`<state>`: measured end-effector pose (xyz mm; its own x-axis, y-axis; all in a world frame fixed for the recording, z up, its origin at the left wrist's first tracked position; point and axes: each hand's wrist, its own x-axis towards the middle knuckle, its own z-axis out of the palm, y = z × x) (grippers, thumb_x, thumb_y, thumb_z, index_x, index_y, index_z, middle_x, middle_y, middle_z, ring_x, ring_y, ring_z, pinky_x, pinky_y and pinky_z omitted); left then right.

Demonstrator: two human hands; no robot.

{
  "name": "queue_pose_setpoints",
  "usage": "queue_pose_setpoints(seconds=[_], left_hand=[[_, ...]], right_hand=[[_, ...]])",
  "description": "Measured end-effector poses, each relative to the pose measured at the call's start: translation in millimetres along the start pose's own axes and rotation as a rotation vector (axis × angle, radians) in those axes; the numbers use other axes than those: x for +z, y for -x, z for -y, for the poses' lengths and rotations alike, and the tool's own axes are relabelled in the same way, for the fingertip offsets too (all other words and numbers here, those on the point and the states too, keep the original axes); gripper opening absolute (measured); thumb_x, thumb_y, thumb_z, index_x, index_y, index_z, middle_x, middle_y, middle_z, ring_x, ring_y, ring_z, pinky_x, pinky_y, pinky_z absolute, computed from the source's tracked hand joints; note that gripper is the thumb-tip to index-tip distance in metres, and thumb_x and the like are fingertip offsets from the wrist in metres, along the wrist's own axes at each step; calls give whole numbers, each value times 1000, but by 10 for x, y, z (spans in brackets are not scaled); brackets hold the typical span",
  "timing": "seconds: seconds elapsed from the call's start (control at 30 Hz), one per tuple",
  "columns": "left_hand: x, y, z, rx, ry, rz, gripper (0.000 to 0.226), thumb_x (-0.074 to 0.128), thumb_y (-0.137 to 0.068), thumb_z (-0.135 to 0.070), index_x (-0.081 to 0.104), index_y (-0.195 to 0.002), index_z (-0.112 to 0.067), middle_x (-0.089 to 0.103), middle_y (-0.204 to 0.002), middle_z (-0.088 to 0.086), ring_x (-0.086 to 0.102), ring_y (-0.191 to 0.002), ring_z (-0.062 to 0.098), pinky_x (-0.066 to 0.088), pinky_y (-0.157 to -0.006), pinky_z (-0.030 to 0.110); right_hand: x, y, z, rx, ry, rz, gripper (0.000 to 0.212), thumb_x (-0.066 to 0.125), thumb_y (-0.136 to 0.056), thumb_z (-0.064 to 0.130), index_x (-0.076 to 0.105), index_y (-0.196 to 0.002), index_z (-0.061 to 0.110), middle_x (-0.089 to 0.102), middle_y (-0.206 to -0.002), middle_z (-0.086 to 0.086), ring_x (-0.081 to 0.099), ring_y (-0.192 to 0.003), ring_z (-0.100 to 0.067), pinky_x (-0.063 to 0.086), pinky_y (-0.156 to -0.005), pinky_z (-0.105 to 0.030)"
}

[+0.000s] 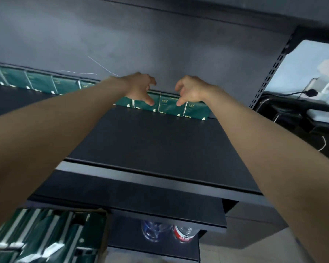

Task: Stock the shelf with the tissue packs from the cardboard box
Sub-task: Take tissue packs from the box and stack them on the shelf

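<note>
Tissue packs (167, 108) are stood on edge at the very back of the dark shelf (160, 145), against the grey wall (160, 44). Broad green faces are turned to the front, white marks at the bottom corners. The row's long axis runs L-R along the wall, w/ the line carried on toward the left edge of view. Each pack's own long axis can't be made out.

Both arms are stretched to the row's right end. L hand (139, 88): thumb tip is laid on a pack's front face, fingers curled above the top edge. R hand (192, 90): same pose, mirrored, just beside it. Whether anything is actually pinched can't be told.

Bottom left, a cardboard box (103, 213) is seen w/ boxed packs (46, 234) inside, blurred. A lower shelf level is seen below, w/ two bottles (185, 234) under it. At right, a perforated upright (270, 73) and cables (292, 93) are seen.
</note>
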<state>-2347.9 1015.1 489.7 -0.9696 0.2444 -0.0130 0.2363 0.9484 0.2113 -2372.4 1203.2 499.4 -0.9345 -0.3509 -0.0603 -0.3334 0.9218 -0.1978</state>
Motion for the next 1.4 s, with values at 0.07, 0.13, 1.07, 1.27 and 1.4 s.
queue_pose_setpoints(seconds=[0.07, 0.13, 1.07, 1.27, 1.4], left_hand=[[-96, 323, 143, -11, -14, 12, 77, 75, -79, -36, 37, -143, -13, 56, -130, 9, 52, -116, 29, 40, -96, 32], [-164, 671, 316, -23, -36, 21, 77, 75, -78, -37, 39, -142, -14, 57, -128, 8, 52, -115, 29, 41, -95, 33], [1060, 4147, 3903, -274, 119, 383, 78, 75, -78, -40, 39, -142, -15, 57, -131, 5, 52, -118, 26, 40, -93, 33], [1733, 4181, 4494, -342, 210, 445, 77, 77, -77, -35, 39, -141, -17, 52, -136, 8, 51, -120, 28, 41, -100, 37], [2157, 4191, 4854, -328, 273, 473, 88, 78, -76, -31, 30, -148, -21, 37, -150, 4, 37, -135, 26, 28, -112, 38]], right_hand=[[-16, 178, 313, -20, 19, 8, 59, 78, -78, 19, 53, -131, 13, 59, -128, -8, 56, -115, -26, 43, -97, -31], [-3, 352, 656, -42, 39, 8, 59, 79, -77, 19, 54, -130, 13, 59, -128, -8, 56, -115, -26, 44, -96, -31], [2888, 873, 4543, -110, -143, 401, 55, 78, -77, 23, 56, -126, 18, 55, -128, -7, 54, -114, -26, 45, -98, -43], [3680, 611, 4710, -73, -211, 543, 57, 75, -80, 21, 51, -132, 16, 51, -134, -12, 55, -113, -28, 47, -97, -42], [4157, 576, 4811, 7, -296, 613, 63, 73, -83, 20, 44, -139, 9, 51, -135, -15, 55, -115, -29, 46, -96, -37]])
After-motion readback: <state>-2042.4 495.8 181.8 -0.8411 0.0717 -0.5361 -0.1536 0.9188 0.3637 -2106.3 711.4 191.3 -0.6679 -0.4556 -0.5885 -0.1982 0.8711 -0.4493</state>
